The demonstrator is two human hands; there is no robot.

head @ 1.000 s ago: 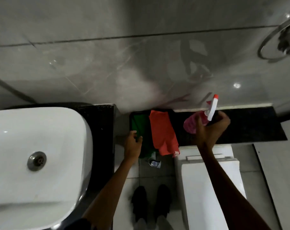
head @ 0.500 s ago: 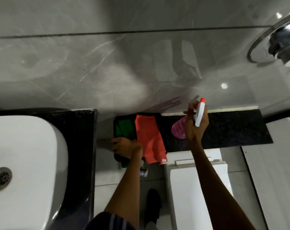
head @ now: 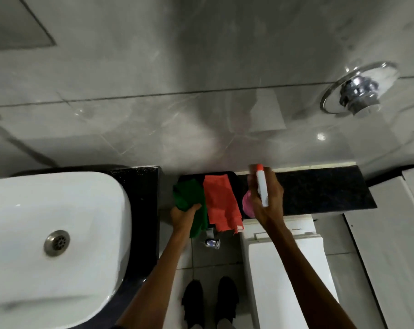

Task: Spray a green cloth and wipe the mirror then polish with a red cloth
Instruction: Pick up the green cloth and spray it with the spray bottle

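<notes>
Looking down from head height: two bare hands work at a dark ledge (head: 319,193) running across the middle of the frame below a grey tiled wall (head: 153,115). The left hand (head: 183,216), at centre, has its fingers curled around one green cloth (head: 189,193), bunching the cloth's near part in the fist while the rest lies on the ledge and hangs over its front edge. Just right of it, touching along one side, lies one red cloth (head: 219,200), draped over the same edge and not held. The right hand (head: 266,200), right of centre, is wrapped closed around one spray bottle (head: 262,188); its white head with an orange tip points toward the wall, and its pink body shows below the fingers. The bottle is blurred, so whether a finger rests on the trigger cannot be told. One white sink (head: 58,222) with a single metal drain (head: 56,242) fills the lower left. One white toilet (head: 286,269) stands at lower right, under the right forearm. One round chrome wall fitting (head: 359,91) sits at upper right. Two dark shoes (head: 209,302) appear at bottom centre on the tiled floor, with a small metal fitting (head: 211,243) above them.
</notes>
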